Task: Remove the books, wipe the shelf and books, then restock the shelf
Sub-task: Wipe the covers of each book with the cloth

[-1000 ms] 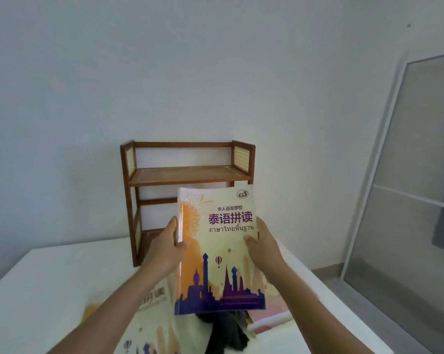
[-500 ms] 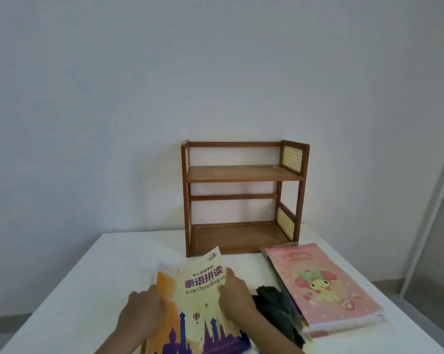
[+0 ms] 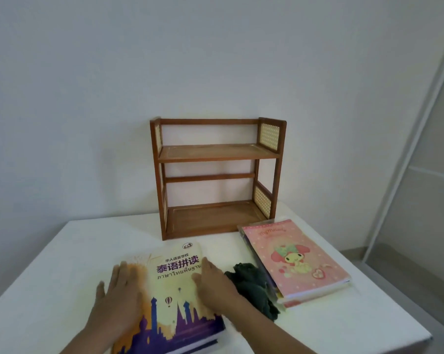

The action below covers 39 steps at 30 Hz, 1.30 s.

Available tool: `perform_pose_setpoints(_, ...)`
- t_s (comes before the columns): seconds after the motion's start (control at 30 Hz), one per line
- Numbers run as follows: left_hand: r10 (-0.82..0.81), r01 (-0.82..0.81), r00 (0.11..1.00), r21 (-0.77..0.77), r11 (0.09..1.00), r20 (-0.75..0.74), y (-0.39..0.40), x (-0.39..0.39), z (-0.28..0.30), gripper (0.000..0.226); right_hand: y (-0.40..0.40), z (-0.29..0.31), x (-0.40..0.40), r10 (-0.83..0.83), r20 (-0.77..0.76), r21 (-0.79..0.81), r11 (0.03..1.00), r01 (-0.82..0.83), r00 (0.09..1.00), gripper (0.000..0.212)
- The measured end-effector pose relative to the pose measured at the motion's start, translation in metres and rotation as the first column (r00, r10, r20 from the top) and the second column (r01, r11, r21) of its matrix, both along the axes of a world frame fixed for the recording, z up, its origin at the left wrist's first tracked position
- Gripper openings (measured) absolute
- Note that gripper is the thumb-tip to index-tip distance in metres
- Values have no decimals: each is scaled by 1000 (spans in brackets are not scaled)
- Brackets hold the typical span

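**Worktop holdings: shelf, books, cloth**

Shelf: two-tier wooden frame, dark brown, with woven cane panels in the end walls; stands at the back of the white worktop against the wall, both tiers bare.

Yellow book: glossy softcover, cream and orange with a purple skyline and purple lettering; lies flat on top of a stack in front of the shelf. My left hand rests on its left side, fingers straight and spread, gripping nothing. My right hand lies flat at its right edge, fingers extended, likewise gripping nothing.

Cloth: dark green, crumpled and soft, lying between my right hand and the pink stack, touching both.

Pink book: rectangular softcover with dotted pattern and cartoon figure; tops a stack to the right, just before the shelf's right foot.
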<state>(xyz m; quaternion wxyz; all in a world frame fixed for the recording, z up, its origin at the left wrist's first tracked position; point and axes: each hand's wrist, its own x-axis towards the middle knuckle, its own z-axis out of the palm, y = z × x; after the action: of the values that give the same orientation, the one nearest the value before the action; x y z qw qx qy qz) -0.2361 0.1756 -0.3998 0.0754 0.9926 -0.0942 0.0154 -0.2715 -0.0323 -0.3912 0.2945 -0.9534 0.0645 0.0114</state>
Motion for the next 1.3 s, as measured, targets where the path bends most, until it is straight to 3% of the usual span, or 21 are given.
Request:
perform_pose_setpoints(0.17, -204, 216, 975, -151, 965, 90, -92, -7, 38, 58, -63, 40, -5, -133, 246, -27, 989, 144, 960, 48)
perform_pose_setpoints(0.33, -310, 311, 950, -172, 935, 32, -211, -9, 59, 44, -171, 42, -10, -417, 134, -111, 895, 431, 899, 41)
perform_pose_setpoints(0.43, -290, 259, 948, -212, 942, -132, -257, -13, 53, 48, -216, 30, -21, -534, 55, -264, 807, 528, 844, 36)
perform_pose_setpoints(0.57, -152, 96, 936, -185, 978, -317, -290, -11, 30, 48, -249, 10, -27, -621, -17, -268, 758, 595, 784, 35)
perform_pose_setpoints(0.8, -20, -57, 973, -326, 944, -228, -306, -11, 28, 28, -269, -7, -16, -660, -93, -99, 751, 653, 745, 29)
perform_pose_setpoints(0.87, -77, -9, 984, -482, 876, -158, -305, -10, 28, 23, -273, -6, -16, -665, -80, -56, 747, 662, 743, 26)
perform_pose_setpoints(0.97, -246, 57, 963, -805, 591, -112, -305, -15, 30, 27, -280, -4, -19, -662, -67, 41, 746, 665, 747, 17)
perform_pose_setpoints(1.07, -291, 42, 953, -919, 391, -80, -301, -22, 42, 39, -286, 3, -24, -659, -40, 150, 739, 656, 751, 21)
perform_pose_setpoints(1.2, -329, 166, 941, -957, 239, 81, -279, -24, 64, 45, -276, 35, -38, -643, 117, 409, 726, 553, 757, 23)
perform_pose_setpoints(1.3, -276, 302, 933, -919, 255, 230, -243, -18, 83, 49, -241, 65, -47, -576, 280, 561, 747, 356, 768, 18)
